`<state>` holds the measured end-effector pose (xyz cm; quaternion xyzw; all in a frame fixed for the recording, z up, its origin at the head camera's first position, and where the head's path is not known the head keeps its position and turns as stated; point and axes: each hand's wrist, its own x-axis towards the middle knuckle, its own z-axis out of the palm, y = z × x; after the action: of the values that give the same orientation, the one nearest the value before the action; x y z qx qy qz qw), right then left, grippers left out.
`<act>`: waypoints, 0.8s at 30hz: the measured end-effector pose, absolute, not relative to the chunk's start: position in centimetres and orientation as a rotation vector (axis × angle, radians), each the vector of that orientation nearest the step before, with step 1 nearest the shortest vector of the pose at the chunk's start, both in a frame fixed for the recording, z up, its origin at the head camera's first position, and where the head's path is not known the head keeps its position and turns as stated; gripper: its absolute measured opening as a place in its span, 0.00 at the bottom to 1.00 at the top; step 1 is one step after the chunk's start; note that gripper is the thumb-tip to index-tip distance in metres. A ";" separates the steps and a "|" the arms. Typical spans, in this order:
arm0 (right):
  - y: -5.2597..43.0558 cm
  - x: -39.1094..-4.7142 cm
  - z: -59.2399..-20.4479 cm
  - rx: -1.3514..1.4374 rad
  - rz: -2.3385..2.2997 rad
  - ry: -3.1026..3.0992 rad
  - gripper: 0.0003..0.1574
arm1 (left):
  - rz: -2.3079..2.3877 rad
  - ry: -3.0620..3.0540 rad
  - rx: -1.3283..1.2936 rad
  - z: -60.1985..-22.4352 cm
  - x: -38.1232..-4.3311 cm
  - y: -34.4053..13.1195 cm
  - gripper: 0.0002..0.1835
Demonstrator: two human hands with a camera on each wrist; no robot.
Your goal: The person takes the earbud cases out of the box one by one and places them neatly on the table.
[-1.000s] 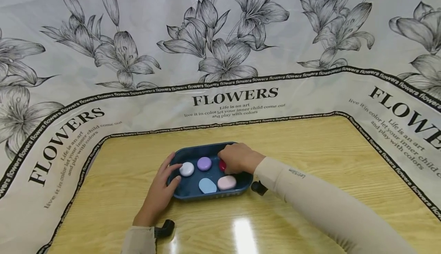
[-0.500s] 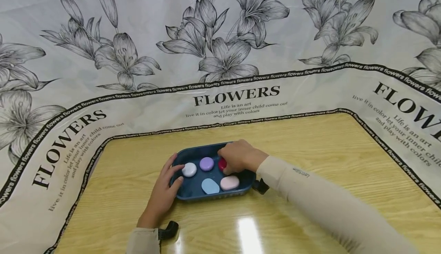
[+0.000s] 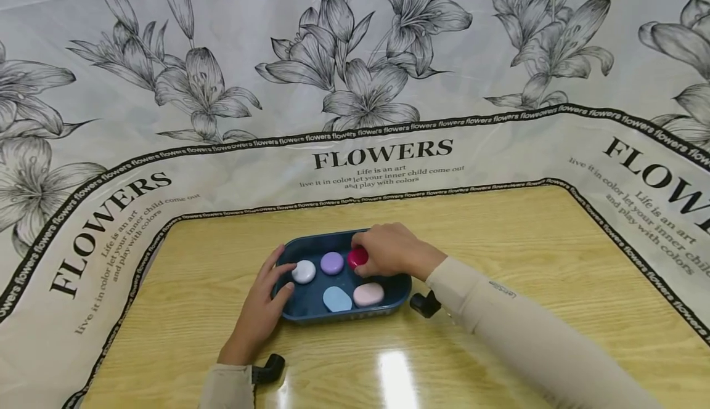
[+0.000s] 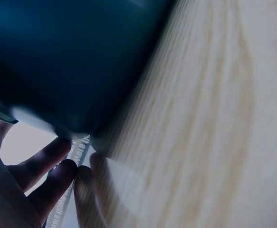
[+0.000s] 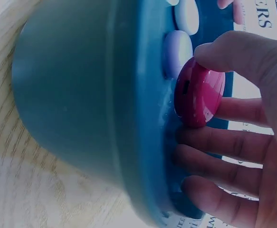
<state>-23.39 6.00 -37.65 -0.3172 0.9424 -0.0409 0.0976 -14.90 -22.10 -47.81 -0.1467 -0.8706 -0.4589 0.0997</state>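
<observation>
A dark blue tray (image 3: 347, 318) with rounded ends stands on the wooden table. My left hand (image 3: 257, 313) holds its left end, the index finger over the rim beside a white rounded piece (image 3: 304, 271) and the other fingers (image 4: 55, 183) against the outer wall. My right hand (image 3: 392, 250) pinches a glossy red rounded case (image 5: 195, 97) at the tray's right side. A small dark slot shows in the case's side in the right wrist view. The thumb is on one edge of it, fingers behind.
Also in the tray are a purple rounded piece (image 3: 332, 263), a pale pink one (image 3: 368, 295) and a light blue one (image 3: 337, 299). The wooden table (image 3: 499, 236) runs back to a flower-printed cloth (image 3: 383, 172) along the rear and sides.
My right hand has tilted and drawn slightly back, so more of the red case shows in its grip. The left hand stays at the tray's left end.
</observation>
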 end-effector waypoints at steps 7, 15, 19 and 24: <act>6.5 -23.3 -37.4 -0.952 -0.209 2.833 0.31 | -1.346 -2.577 -0.424 -47.8 -14.9 -22.1 0.19; 7.3 -23.1 -37.2 -0.892 -0.342 2.854 0.33 | -1.356 -2.567 -0.451 -47.7 -15.0 -21.9 0.18; 8.0 -23.0 -36.8 -0.837 -0.521 2.846 0.32 | -1.355 -2.569 -0.449 -47.7 -15.0 -21.9 0.19; 8.6 -22.7 -36.3 -0.734 -0.747 2.814 0.32 | -1.353 -2.566 -0.434 -47.7 -15.0 -21.9 0.19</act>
<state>-22.67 8.62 -36.30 -0.2438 0.9349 -0.2483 0.0693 -14.95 -21.90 -47.66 -0.1471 -0.8701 -0.4588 0.1040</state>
